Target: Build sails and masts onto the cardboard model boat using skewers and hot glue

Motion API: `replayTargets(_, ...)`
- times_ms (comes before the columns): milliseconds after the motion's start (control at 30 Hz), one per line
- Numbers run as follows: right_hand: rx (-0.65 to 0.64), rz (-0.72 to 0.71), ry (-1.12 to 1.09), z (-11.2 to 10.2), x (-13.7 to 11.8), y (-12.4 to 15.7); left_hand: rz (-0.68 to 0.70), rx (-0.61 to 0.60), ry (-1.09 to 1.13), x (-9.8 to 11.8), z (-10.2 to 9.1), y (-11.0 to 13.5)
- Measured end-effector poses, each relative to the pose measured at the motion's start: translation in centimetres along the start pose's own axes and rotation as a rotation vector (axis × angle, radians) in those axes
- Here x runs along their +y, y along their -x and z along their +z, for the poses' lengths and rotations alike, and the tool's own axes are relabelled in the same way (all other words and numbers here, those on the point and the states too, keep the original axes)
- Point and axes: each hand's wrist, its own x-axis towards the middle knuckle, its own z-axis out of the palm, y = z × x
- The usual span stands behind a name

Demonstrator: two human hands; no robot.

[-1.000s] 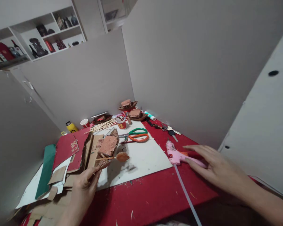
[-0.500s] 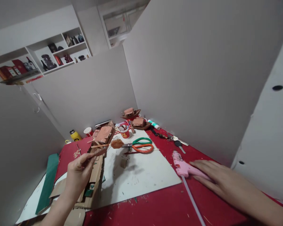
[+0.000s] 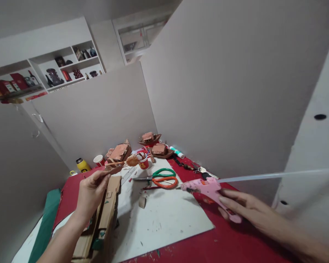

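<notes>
My left hand [image 3: 90,191] pinches a thin brown stick with an oval, paddle-like end [image 3: 132,160], together with a flat brown piece [image 3: 114,170]; how they join I cannot tell. They are held up over the left side of the white board. My right hand [image 3: 244,206] is wrapped round the handle of a pink glue gun [image 3: 204,187], whose nozzle points left. A long translucent glue stick [image 3: 263,176] sticks out of its back. Between the hands lie scissors [image 3: 166,178] with one green and one orange handle, on the white board [image 3: 167,215].
Brown model boats [image 3: 160,149] stand at the back around a red paper cup [image 3: 144,163] of sticks. Cardboard pieces [image 3: 109,204] lie at left. A yellow bottle [image 3: 83,165], a white-lined cup [image 3: 99,160] and keys [image 3: 205,171] edge the red tabletop [image 3: 203,244]. Grey panels [image 3: 222,91] rise behind.
My right hand has closed on the glue gun and lifted it off the red tabletop, turning its nozzle left. The left hand still holds the brown pieces. The view has shifted slightly.
</notes>
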Motion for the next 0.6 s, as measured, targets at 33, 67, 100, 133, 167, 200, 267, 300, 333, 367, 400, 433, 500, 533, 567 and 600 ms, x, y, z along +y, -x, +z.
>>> replayTargets(33, -0.089, 0.002, -0.070, 0.4, -0.4, -0.3, 0.000, 0.002, 0.001, -0.2, 0.1, -0.4)
replayTargets(67, -0.163, 0.007, -0.128, 0.9, -0.6, -0.6, 0.001, 0.004, 0.000, -0.4, 0.3, -0.8)
replayTargets(100, -0.204, 0.019, -0.165, 1.4, -0.8, -0.9, 0.004, 0.007, -0.002, -0.6, 0.4, -1.2)
replayTargets(133, -0.201, 0.039, -0.176, 1.8, -0.8, -1.2, 0.006, 0.011, -0.005, -0.8, 0.6, -1.6)
replayTargets(167, -0.181, 0.064, -0.168, 2.2, -0.6, -1.5, 0.010, 0.015, -0.009, -1.1, 0.8, -2.0)
replayTargets(200, -0.159, 0.089, -0.149, 2.6, -0.4, -1.9, 0.014, 0.019, -0.013, -1.3, 1.0, -2.3)
replayTargets(267, -0.133, 0.113, -0.100, 3.2, 0.2, -2.5, 0.023, 0.027, -0.019, -2.0, 1.5, -3.0)
replayTargets(300, -0.139, 0.114, -0.076, 3.4, 0.6, -2.8, 0.029, 0.030, -0.019, -2.4, 1.9, -3.4)
replayTargets(333, -0.152, 0.115, -0.058, 3.6, 0.9, -3.0, 0.035, 0.031, -0.018, -2.9, 2.3, -3.7)
replayTargets(367, -0.160, 0.119, -0.046, 3.7, 1.1, -3.2, 0.042, 0.032, -0.015, -3.5, 2.7, -4.0)
replayTargets(400, -0.159, 0.126, -0.037, 3.7, 1.3, -3.3, 0.048, 0.034, -0.013, -4.0, 3.2, -4.3)
replayTargets(433, -0.154, 0.136, -0.029, 3.6, 1.4, -3.4, 0.054, 0.037, -0.011, -4.6, 3.7, -4.6)
replayTargets(500, -0.130, 0.151, -0.012, 3.5, 1.5, -3.5, 0.063, 0.040, -0.007, -5.8, 4.7, -5.2)
replayTargets(533, -0.112, 0.153, -0.004, 3.5, 1.4, -3.5, 0.068, 0.040, -0.006, -6.3, 5.2, -5.5)
replayTargets(567, -0.099, 0.150, 0.002, 3.5, 1.3, -3.5, 0.071, 0.039, -0.005, -6.7, 5.7, -5.8)
replayTargets(600, -0.098, 0.143, 0.008, 3.5, 1.3, -3.6, 0.075, 0.037, -0.004, -7.2, 6.2, -6.1)
